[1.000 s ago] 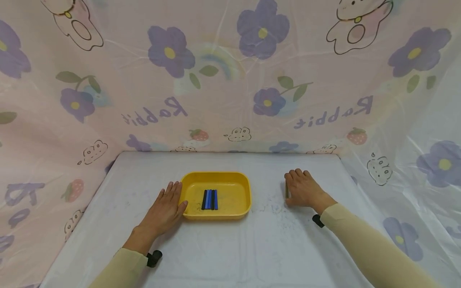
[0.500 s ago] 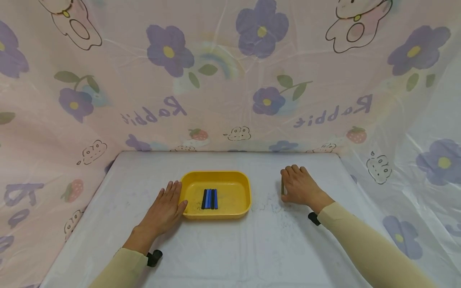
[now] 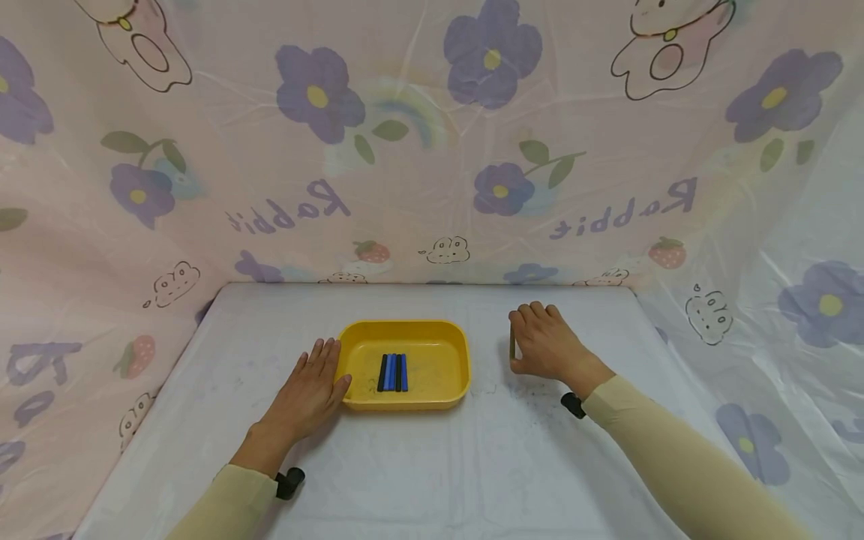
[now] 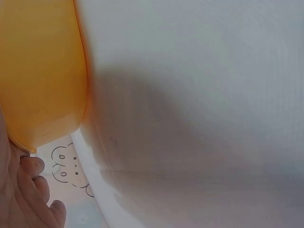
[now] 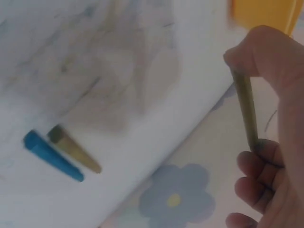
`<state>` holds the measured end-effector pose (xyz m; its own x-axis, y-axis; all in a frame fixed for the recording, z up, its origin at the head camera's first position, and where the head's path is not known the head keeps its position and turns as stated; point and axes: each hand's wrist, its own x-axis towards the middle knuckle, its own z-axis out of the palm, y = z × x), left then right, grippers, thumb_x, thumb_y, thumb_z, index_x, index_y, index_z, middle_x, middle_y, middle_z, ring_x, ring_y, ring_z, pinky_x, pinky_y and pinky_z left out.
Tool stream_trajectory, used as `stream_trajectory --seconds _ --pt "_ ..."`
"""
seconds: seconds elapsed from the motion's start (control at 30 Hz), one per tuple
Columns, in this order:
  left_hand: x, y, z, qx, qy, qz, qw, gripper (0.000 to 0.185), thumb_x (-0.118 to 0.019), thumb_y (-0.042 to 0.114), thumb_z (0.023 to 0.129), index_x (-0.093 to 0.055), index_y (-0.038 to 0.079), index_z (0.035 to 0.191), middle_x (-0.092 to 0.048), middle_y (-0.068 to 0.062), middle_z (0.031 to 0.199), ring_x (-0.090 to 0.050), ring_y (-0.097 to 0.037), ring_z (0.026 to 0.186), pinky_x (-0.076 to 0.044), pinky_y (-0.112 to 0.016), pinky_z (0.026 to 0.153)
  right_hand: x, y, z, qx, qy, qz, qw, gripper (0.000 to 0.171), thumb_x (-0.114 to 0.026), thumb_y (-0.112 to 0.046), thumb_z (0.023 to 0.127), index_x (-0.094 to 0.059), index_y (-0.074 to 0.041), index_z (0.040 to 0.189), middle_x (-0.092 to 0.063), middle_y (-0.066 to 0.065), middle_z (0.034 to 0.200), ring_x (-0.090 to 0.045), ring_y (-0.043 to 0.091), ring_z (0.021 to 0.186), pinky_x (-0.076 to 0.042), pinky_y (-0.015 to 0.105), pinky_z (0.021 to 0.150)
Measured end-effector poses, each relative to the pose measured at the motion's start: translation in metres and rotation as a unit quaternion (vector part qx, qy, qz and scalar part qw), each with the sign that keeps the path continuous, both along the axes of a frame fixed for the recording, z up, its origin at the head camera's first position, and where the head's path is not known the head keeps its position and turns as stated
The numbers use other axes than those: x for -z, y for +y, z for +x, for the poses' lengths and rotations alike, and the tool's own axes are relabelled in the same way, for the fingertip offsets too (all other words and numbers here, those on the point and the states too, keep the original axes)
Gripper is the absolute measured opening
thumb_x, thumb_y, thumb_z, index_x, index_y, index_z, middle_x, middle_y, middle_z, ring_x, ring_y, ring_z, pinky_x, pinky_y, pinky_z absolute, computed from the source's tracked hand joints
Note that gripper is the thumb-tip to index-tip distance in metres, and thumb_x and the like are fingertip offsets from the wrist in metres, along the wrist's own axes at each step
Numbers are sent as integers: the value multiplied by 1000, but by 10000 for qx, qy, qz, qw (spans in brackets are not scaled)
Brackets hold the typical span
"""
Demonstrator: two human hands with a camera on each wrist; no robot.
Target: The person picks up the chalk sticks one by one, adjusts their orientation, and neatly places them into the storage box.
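- The left hand [image 3: 307, 390] lies flat on the white bench [image 3: 418, 472], fingers straight and relaxed, holding nothing; its fingertips and thumb touch the left wall of the yellow tray [image 3: 442, 401].
- In the left wrist view the fingers [image 4: 33, 190] show beside the tray's outer wall [image 4: 42, 76].
- Inside the tray four crayons [image 3: 394, 373], black and blue, lie side by side in a tight row, pointing away from the person.
- The right hand [image 3: 547, 345] sits just right of the tray, apart from it, above the bench, with fingers curled.
- It pinches an olive-green crayon [image 3: 512, 343], held upright between thumb and fingertips; the right wrist view shows the same crayon [image 5: 245, 108] gripped at both ends by the thumb and a finger.
- Also in the right wrist view, a blue crayon [image 5: 52, 156] and a second olive crayon [image 5: 73, 148] lie touching side by side on the bench, well apart from the hand.
- A flowered plastic curtain [image 3: 432, 150] printed with rabbits hangs behind and beside the bench.
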<state>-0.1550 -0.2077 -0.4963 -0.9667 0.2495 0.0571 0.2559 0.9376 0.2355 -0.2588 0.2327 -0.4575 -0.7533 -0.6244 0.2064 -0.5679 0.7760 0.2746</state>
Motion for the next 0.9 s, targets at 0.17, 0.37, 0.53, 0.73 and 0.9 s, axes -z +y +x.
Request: stream_trajectory --seconds 0.17,0.37,0.53,0.73,0.9 --pt "0 0 0 38 50 -34 10000 73 -40 41 114 -19 -8 165 -22 -25 173 -18 -42 162 -18 -61 131 -9 -14 3 -27 -43 13 10000 56 -80 -47 78 -57 -5 106 -56 8 96 -49 29 88 -40 39 74" --pt "0 -1 0 36 88 -95 9999 73 -41 41 114 -20 -8 165 -24 -25 172 -19 -43 161 -18 -61 131 -17 -29 5 -111 -9 27 9999 56 -79 -48 79 -57 -4 107 -58 9 97 -50 29 90 -40 39 74" --pt "0 -1 0 15 70 -137 9999 74 -42 41 114 -20 -7 165 -23 -24 173 -19 -42 162 -18 -60 131 -23 -42 6 -96 -67 1 9999 53 -77 -47 79 -57 -5 105 -56 7 95 -50 28 90 -40 39 75" --pt "-1 -1 0 41 32 -100 9999 73 -41 41 114 -19 -7 165 -22 -24 173 -18 -42 162 -18 -61 131 -31 -60 8 -127 -134 -69 9998 54 -78 -49 79 -58 -5 105 -55 7 93 -48 28 89 -40 39 75" --pt "-2 -1 0 66 5 -49 10000 73 -40 40 114 -18 -8 165 -22 -25 173 -18 -42 162 -17 -61 131 -36 -79 11 -138 -432 -41 9990 58 -80 -53 81 -58 -6 107 -56 7 97 -47 28 92 -40 40 78"
